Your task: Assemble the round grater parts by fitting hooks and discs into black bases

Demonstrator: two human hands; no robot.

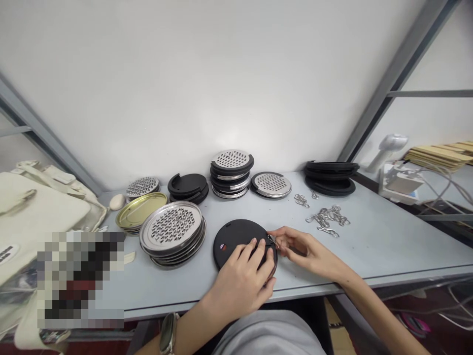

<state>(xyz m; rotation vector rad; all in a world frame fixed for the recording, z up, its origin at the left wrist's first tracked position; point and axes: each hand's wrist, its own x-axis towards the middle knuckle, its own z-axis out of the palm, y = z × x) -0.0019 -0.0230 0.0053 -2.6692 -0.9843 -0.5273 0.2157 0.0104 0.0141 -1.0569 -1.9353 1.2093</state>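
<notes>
Metal clip [273,239] pinched at rim of black disc [236,233]; slip possible.
Disc steadied under half-open left hand [242,283]; clip held in nearly closed right hand [308,251]. If disc is turned by uneven pressure, clip could be jerked free towards loose clips [328,216] beyond right hand.

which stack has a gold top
The gold stack, just behind and left of the front grater stack. The other stacks are topped silver or black.

Left hand [246,276] on black disc [236,234], right hand [305,250] pinching metal clip [274,240] at its edge
</notes>
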